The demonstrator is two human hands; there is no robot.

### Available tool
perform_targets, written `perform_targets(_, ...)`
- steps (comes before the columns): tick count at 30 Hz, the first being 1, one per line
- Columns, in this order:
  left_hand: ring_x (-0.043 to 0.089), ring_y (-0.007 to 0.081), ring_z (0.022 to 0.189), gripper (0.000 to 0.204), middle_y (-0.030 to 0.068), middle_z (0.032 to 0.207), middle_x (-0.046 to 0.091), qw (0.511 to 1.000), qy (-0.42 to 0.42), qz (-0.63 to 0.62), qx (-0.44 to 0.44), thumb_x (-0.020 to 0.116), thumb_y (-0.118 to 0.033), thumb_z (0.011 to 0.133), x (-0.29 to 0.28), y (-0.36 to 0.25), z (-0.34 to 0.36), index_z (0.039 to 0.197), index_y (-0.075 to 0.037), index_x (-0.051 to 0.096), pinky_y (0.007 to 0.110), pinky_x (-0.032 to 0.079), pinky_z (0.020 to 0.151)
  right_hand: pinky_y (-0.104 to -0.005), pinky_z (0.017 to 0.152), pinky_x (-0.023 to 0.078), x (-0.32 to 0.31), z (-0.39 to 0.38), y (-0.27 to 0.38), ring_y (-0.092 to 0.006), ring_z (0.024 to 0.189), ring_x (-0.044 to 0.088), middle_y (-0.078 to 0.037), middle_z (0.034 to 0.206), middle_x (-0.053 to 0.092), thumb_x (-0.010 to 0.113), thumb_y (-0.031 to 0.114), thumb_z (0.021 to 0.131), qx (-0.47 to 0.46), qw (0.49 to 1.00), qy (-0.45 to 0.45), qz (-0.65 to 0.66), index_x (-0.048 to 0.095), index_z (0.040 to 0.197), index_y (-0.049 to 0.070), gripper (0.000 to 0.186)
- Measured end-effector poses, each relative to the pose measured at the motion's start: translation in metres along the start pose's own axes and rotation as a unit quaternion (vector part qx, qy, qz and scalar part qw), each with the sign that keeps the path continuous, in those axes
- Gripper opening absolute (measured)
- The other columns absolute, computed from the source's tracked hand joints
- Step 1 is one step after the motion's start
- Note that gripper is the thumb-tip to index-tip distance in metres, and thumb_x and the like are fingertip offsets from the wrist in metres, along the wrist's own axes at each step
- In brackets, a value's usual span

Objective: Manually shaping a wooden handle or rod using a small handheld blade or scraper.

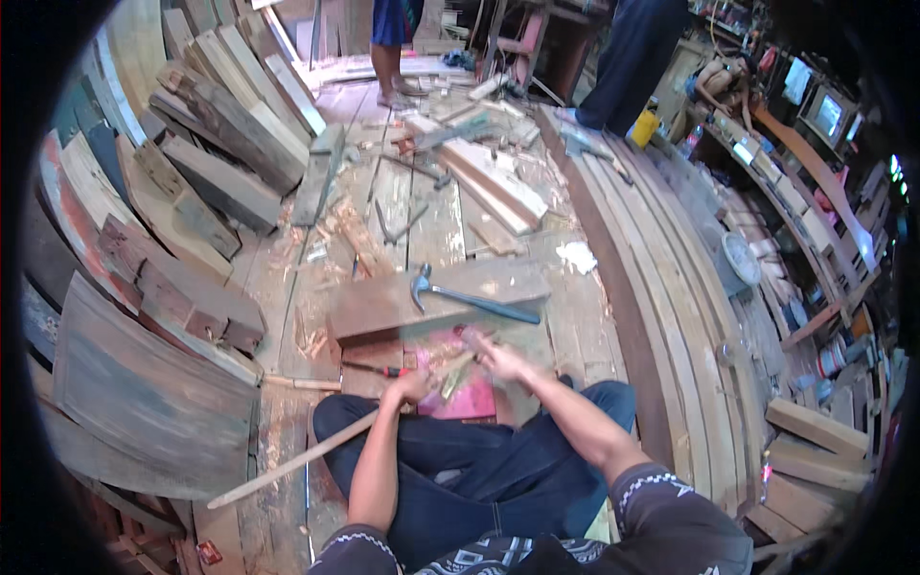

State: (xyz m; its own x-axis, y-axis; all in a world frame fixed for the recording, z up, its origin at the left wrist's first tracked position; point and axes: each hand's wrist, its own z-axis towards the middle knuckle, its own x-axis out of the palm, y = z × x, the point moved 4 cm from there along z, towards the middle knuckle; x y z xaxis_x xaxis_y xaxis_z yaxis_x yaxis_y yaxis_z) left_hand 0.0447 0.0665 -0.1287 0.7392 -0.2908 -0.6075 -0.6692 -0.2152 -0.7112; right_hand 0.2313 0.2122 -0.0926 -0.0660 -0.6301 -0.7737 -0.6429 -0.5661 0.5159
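A long, thin wooden stick [302,460] runs from the lower left up to my lap. My left hand [410,385] is closed around it near its upper end. My right hand [503,360], smeared by motion, is closed close to that end on something with a short handle; its kind cannot be made out. Beneath both hands lies a flat pink piece [458,399]. Just beyond them is a thick wooden block [383,311], with a claw hammer [479,302] resting on top. A red-and-black-handled tool [383,369] lies on the floor beside my left hand.
Stacked timber [220,134] leans along the left side. Long planks [661,287] line the right. Ahead, wood offcuts [494,182] and shavings litter the plank floor. Two people stand farther off, one in dark trousers [632,57]. A cluttered shelf [795,211] stands far right.
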Motion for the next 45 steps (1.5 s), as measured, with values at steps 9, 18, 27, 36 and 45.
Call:
perform_targets(9,0.044,0.0166,0.044,0.044,0.0078,0.061,0.051,0.989,0.045,-0.096,-0.107,0.045,-0.039,0.098,0.002,-0.009,0.004,0.111,0.003,0.053,0.035,0.033,0.038,-0.0407,0.101,0.042,0.001,-0.002,-0.020,-0.0384,0.120,0.053,-0.024,0.136,0.048,0.047,0.027,0.096,0.002,0.994,-0.004,0.109,0.009,0.152,0.015,0.069)
perform_targets(18,0.040,0.0138,0.041,0.043,0.0053,0.061,0.050,0.995,0.022,-0.069,-0.071,0.045,-0.039,0.098,0.005,-0.002,0.009,0.106,0.002,0.054,0.034,0.031,0.037,-0.0431,0.093,0.048,0.001,-0.008,-0.027,-0.0396,0.107,0.060,-0.025,0.122,0.058,0.048,0.023,0.092,-0.095,0.990,-0.079,0.066,0.014,0.152,0.018,0.069)
perform_targets(27,0.044,0.0156,0.043,0.044,0.0073,0.058,0.051,0.994,0.019,-0.050,-0.091,0.046,-0.040,0.097,0.001,0.001,0.001,0.103,0.002,0.057,0.034,0.033,0.039,-0.0406,0.104,0.039,0.000,-0.003,-0.033,-0.0373,0.122,0.052,-0.025,0.135,0.049,0.048,0.025,0.095,-0.031,0.984,-0.010,0.177,0.019,0.150,0.011,0.064)
perform_targets(36,0.053,0.0208,0.051,0.045,0.0116,0.063,0.056,0.996,0.029,-0.048,-0.073,0.047,-0.040,0.098,0.011,-0.007,0.010,0.099,0.003,0.058,0.037,0.040,0.044,-0.0351,0.110,0.030,0.019,-0.004,-0.057,-0.0293,0.138,0.034,-0.018,0.152,0.028,0.044,0.014,0.097,-0.099,0.985,-0.009,0.142,0.012,0.152,0.010,0.064)
perform_targets(45,0.062,0.0306,0.067,0.035,0.0196,0.084,0.064,0.998,0.000,0.062,0.003,0.051,-0.028,0.092,0.008,0.018,0.030,0.112,0.001,0.056,0.042,0.046,0.055,-0.0394,0.110,0.031,-0.004,-0.013,-0.027,-0.0304,0.137,0.035,-0.021,0.150,0.032,0.048,0.022,0.095,-0.050,0.981,-0.019,0.187,0.013,0.152,0.015,0.068)
